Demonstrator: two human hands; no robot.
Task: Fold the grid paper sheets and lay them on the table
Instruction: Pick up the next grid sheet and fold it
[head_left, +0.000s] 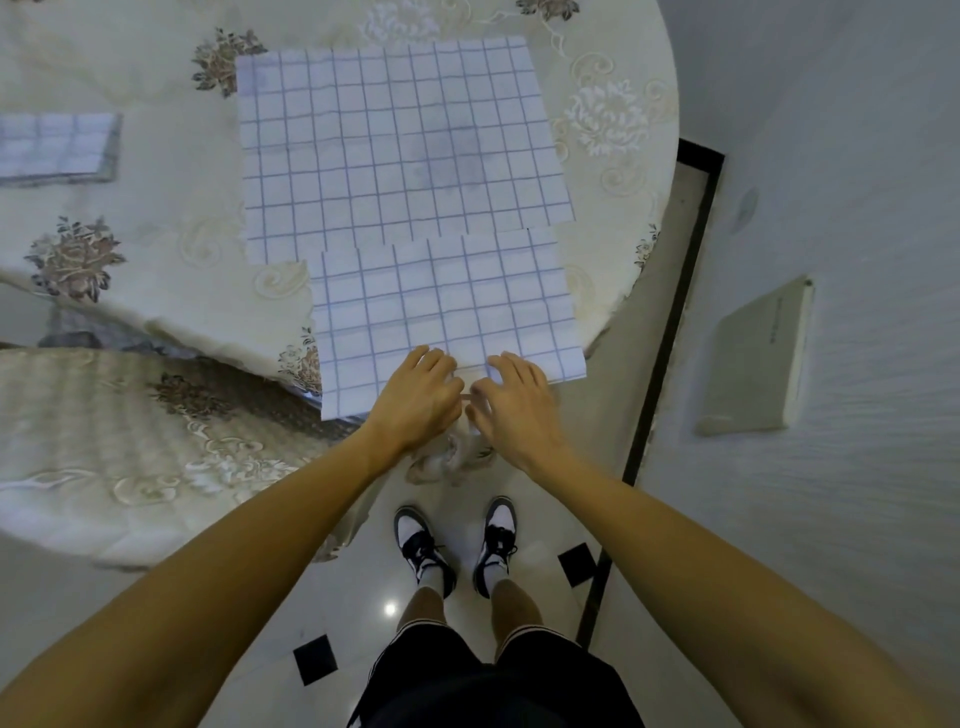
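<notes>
A large white grid paper sheet (400, 150) lies flat on the round table (156, 197). A second grid sheet (441, 301) overlaps its near edge and reaches past the table's rim toward me. My left hand (418, 400) and my right hand (514, 405) rest side by side on that sheet's near edge, fingers spread and pressing down on the paper. A folded grid sheet (52, 148) sits at the table's far left.
A floral cream tablecloth covers the table. A chair or stool with a matching cover (130, 447) stands at the left below the table. My feet in black-and-white shoes (457, 545) are on the glossy tile floor. A wall with a flat panel (763, 358) is on the right.
</notes>
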